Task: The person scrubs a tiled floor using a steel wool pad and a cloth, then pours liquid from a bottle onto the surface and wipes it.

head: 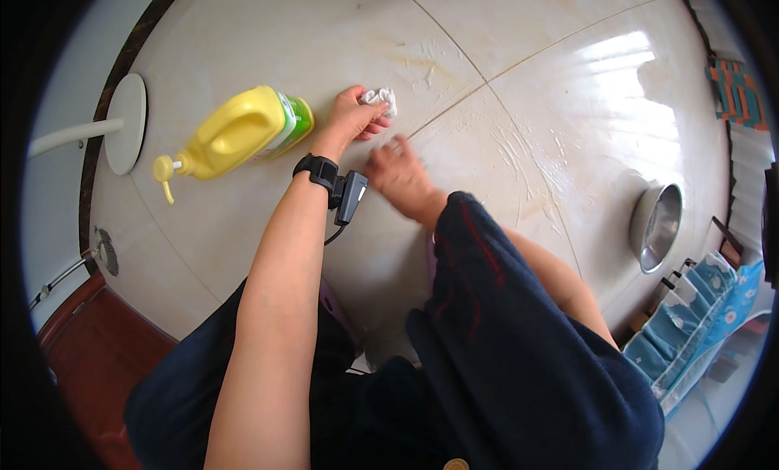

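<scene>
My left hand (pixel 358 114) pinches a crumpled white tissue or cloth (pixel 380 101) just above or on the glossy tiled floor (pixel 426 20); whether it touches the tile is unclear. A black strap with a small device (pixel 348 196) is on my left wrist. Blurred by motion, my right hand (pixel 401 175) is just below the left, its fingers bent; I cannot make out anything in it. My dark trouser knee (pixel 468 239) covers part of the right forearm. Left of my hands stands a yellow pump bottle (pixel 243 132) with a green label. Whitish wet streaks (pixel 517 157) mark the tiles to the right.
A stainless steel bowl (pixel 656 228) rests on the floor at right, near a blue fabric organizer (pixel 688 324). At left are a round white stand base (pixel 126 124) and a reddish-brown wooden surface (pixel 103 342). Purple slippers (pixel 335 309) show below me.
</scene>
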Available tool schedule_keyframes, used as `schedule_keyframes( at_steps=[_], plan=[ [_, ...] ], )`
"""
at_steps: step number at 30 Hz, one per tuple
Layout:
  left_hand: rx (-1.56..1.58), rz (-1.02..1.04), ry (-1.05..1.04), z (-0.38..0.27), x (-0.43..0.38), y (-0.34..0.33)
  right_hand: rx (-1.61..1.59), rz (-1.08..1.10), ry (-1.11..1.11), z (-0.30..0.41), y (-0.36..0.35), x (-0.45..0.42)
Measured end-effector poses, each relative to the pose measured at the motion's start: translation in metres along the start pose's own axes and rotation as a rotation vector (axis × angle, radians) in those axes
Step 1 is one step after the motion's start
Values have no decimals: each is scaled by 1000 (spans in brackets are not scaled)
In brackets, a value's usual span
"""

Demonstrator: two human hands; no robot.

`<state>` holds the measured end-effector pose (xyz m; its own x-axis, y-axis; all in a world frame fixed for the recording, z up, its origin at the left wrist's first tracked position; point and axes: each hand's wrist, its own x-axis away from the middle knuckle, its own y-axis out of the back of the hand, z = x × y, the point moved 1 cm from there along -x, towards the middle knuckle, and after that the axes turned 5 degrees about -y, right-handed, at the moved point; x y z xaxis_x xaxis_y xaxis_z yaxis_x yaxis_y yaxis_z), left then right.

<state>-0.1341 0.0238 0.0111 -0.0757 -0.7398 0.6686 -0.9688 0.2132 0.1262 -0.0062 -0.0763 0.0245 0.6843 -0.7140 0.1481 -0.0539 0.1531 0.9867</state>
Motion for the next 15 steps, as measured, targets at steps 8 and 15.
schedule_keyframes(
  at_steps=[8,15],
  plan=[
    [11,26,15,-1,5,2,-34,-184,-413,-125,-25,14],
    [3,11,58,-5,3,-2,-15,-152,-901,-257,1,28]
  ],
)
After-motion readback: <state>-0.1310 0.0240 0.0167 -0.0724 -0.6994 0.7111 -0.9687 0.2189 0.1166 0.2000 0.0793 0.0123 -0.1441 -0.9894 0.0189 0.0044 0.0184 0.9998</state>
